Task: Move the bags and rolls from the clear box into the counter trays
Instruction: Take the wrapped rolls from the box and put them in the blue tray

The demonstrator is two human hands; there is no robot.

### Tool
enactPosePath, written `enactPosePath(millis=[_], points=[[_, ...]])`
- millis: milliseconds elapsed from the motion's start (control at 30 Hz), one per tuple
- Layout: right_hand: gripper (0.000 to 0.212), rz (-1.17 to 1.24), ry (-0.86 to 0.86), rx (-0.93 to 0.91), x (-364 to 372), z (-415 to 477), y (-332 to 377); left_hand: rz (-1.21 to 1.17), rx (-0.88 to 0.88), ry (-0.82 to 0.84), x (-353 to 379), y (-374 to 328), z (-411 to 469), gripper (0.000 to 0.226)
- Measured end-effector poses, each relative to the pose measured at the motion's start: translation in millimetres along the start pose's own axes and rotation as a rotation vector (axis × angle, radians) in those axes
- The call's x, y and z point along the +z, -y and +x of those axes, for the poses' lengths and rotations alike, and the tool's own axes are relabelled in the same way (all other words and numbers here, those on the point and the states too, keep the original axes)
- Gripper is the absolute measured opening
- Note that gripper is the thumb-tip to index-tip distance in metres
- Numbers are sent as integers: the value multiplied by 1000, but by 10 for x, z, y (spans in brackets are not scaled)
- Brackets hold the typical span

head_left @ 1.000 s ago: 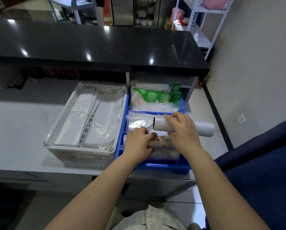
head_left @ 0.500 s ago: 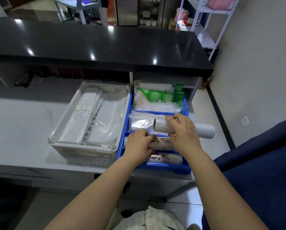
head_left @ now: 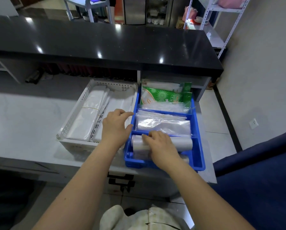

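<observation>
A: On the bench, head view: right hand (head_left: 162,146) presses flat on a clear roll (head_left: 180,142) in the blue tray's (head_left: 199,161) near compartment, fingers extended, not clenched. Left hand (head_left: 116,128) open, steadying the tray edge.
B: Seat it parallel to the divider, then release. White basket (head_left: 76,113) alongside; grey bench (head_left: 22,120), black countertop (head_left: 105,42) behind.
</observation>
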State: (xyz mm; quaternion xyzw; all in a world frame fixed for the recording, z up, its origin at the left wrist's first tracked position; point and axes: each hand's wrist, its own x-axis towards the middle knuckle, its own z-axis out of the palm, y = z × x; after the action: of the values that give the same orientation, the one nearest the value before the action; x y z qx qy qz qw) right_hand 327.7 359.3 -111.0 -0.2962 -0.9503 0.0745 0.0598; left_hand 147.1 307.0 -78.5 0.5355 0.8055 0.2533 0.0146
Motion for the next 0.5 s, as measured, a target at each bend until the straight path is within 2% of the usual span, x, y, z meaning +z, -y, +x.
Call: enactPosePath(millis=[100, 167, 367, 433, 500], points=[[65, -10, 40, -11, 108, 6, -39, -41, 41, 80, 108, -88, -106, 39], [64, 101, 71, 30, 47, -25, -198, -48, 50, 137, 225, -150, -216, 38], [67, 315, 175, 342, -220, -398, -788, 29, 169, 262, 456, -223, -381, 45], [63, 365, 178, 349, -218, -463, -778, 44, 193, 290, 454, -187, -371, 47], [61, 267, 149, 305, -210, -451, -710, 31, 187, 299, 430, -174, -369, 45]])
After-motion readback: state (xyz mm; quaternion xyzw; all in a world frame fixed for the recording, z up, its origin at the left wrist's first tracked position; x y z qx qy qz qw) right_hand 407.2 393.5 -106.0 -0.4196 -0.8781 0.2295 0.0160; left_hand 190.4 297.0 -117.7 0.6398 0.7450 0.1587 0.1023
